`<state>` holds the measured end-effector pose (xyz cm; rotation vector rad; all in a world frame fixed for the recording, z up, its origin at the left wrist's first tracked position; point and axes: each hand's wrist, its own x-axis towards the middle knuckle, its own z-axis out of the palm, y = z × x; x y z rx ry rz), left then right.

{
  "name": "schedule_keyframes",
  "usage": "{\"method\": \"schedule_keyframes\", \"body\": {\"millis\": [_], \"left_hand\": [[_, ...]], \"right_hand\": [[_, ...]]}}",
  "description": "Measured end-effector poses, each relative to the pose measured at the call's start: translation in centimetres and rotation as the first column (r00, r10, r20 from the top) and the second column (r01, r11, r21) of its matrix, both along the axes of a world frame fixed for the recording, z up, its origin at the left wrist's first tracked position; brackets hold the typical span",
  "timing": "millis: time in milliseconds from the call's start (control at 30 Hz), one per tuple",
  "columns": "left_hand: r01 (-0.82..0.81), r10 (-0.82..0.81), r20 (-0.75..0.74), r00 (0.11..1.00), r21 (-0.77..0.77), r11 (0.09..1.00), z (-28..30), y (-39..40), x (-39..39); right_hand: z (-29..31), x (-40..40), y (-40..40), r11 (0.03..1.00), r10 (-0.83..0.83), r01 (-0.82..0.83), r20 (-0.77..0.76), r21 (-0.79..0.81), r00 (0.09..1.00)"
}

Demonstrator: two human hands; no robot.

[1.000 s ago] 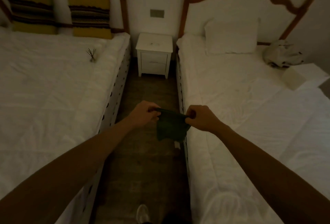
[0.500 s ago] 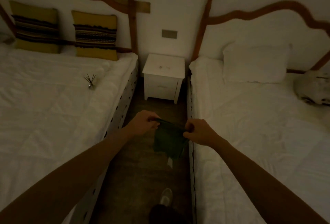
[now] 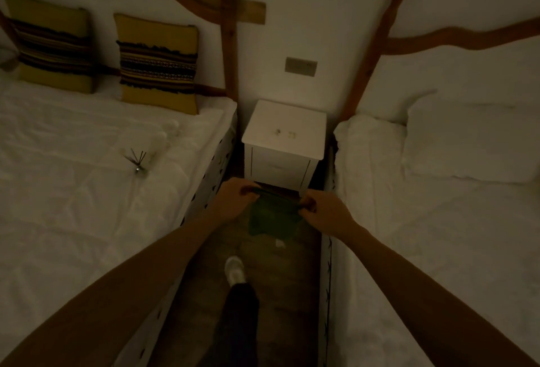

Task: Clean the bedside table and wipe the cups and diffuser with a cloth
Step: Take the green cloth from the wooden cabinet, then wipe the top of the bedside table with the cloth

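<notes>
Head view looks down a narrow aisle between two beds, with the white bedside table against the wall at twelve o'clock. Both arms reach forward. The left hand and right hand each pinch an upper corner of a dark green cloth, fingers curled around its top edge, so the fabric is stretched taut between them and hangs flat below. Held this way, it looks like the cloth is being spread or squared up before wiping — a judgement, not something shown.

The cloth hangs just in front of the table's drawer face, near it but not touching its top. The tabletop holds only two tiny specks, too small to identify. The reed diffuser sits on the left bed at about ten o'clock from the hands, its dark sticks fanned upward; pale rounded shapes just beyond it, at its one o'clock, may be the cups, but the dim light leaves that uncertain. Probably these were set on the bedding to free the tabletop for cleaning.

At six o'clock a leg and a pale shoe stand on the wooden floor — mid-step, it seems, toward the table. Two striped yellow cushions lean on the left headboard, and a white pillow lies on the right bed at two o'clock.
</notes>
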<state>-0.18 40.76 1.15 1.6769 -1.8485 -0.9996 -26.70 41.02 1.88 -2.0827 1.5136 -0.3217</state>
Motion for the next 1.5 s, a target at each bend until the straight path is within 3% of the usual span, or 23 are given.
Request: {"method": "schedule_keyframes", "body": {"millis": [400, 567, 900, 1000, 1167, 1367, 1433, 1500], "left_hand": [[-0.040, 0.043, -0.025, 0.999, 0.129, 0.991, -3.6, -27.1, 6.9], [-0.126, 0.133, -0.031, 0.991, 0.175, 0.977, -5.3, -35.7, 8.6], [-0.212, 0.199, 0.079, 0.977, 0.204, 0.956, -10.4, -54.0, 10.9], [-0.220, 0.198, 0.123, 0.973, 0.202, 0.954, -13.1, -59.6, 10.2], [-0.104, 0.066, 0.143, 0.987, 0.271, 0.957, -21.0, -66.9, 6.1], [0.079, -0.091, 0.015, 0.996, 0.371, 0.925, -31.6, -70.2, -1.0], [0.143, -0.141, -0.033, 0.989, 0.381, 0.913, -34.2, -70.4, -2.5], [0.194, -0.172, -0.090, 0.981, 0.403, 0.894, -36.0, -70.3, -3.3]], "right_hand": [[-4.0, 6.8, -27.8, 0.990, -0.014, 0.021, -0.053, 0.136, 0.999], [-6.0, 10.3, -34.9, 0.985, -0.037, 0.044, -0.047, 0.168, 0.998], [-15.2, 17.9, -49.8, 0.908, 0.003, -0.015, 0.028, 0.419, 1.000], [-18.9, 18.9, -53.9, 0.869, -0.085, 0.025, 0.099, 0.495, 0.991], [-25.9, 17.0, -58.7, 0.784, -0.255, 0.155, 0.085, 0.602, 0.963], [-33.5, 10.0, -59.2, 0.564, -0.535, 0.420, -0.073, 0.711, 0.842], [-34.6, 8.2, -59.2, 0.523, -0.524, 0.424, -0.113, 0.740, 0.844], [-35.1, 7.1, -58.8, 0.571, -0.373, 0.385, -0.189, 0.726, 0.909]]}}
